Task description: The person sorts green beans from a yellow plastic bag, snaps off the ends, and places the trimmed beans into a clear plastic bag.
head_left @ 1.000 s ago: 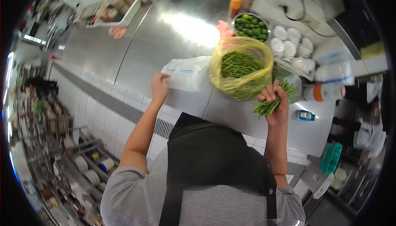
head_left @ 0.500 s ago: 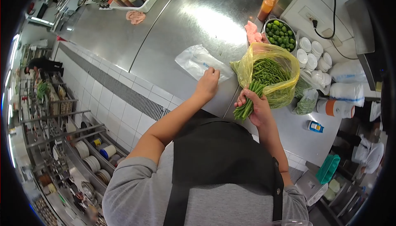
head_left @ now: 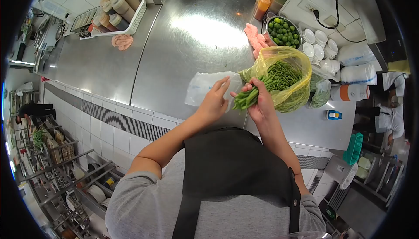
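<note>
My right hand (head_left: 260,101) is closed around a bunch of green beans (head_left: 246,99), just in front of an open yellow plastic bag (head_left: 301,91). More cut green beans (head_left: 286,76) fill that bag. My left hand (head_left: 214,100) is over the near edge of a clear plastic bag (head_left: 198,89) lying flat on the steel table (head_left: 174,56). Its fingers are spread and hold nothing that shows; whether they touch the clear bag is hard to tell.
A bowl of limes (head_left: 283,32), a pink cloth (head_left: 254,38), orange sauce bottles (head_left: 262,7) and white lidded cups (head_left: 313,47) stand at the back right. A white basket of bottles (head_left: 139,17) is back left. People (head_left: 384,121) are at far right and far left (head_left: 37,110).
My right hand has brought the beans a little left and away from my body, toward my left hand. The fingers of my left hand have spread. The clear bag lies flatter, and the camera view has shifted.
</note>
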The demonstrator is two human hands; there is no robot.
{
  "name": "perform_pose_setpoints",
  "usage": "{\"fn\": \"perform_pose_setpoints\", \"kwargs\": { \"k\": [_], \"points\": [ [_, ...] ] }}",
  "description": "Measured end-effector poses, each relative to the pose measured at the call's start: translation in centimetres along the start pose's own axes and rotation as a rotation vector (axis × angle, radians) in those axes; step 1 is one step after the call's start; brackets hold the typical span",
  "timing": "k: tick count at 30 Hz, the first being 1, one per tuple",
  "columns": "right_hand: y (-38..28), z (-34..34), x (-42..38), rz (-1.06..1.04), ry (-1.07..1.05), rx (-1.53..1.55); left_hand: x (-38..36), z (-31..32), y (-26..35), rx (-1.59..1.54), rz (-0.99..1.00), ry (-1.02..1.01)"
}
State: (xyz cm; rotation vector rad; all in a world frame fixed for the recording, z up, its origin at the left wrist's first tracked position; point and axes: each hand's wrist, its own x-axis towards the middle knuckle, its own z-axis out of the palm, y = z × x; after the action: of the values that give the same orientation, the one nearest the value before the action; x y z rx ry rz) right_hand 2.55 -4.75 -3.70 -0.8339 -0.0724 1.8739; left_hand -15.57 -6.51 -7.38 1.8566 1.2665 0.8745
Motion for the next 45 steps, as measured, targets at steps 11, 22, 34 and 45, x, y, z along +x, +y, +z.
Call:
{"fn": "perform_pose_setpoints", "kwargs": {
  "k": [11,22,34,45],
  "points": [
    [2.6,1.2,3.8,-0.695,0.358,-0.099,1.6,-1.4,3.2,-0.221,0.026,0.006],
    [3.3,-0.6,2.9,-0.799,0.164,-1.083,5.1,-0.4,3.5,-0.097,0.206,-0.044],
    [1.7,-13.9,10.8,-0.614,-0.496,-2.238,3.5,4.0,2.6,-0.038,0.372,-0.157],
    [2.1,-7.9,8.7,-0.134,-0.471,-1.177,2.5,3.8,2.8,-0.111,0.553,-0.299]
  ]
}}
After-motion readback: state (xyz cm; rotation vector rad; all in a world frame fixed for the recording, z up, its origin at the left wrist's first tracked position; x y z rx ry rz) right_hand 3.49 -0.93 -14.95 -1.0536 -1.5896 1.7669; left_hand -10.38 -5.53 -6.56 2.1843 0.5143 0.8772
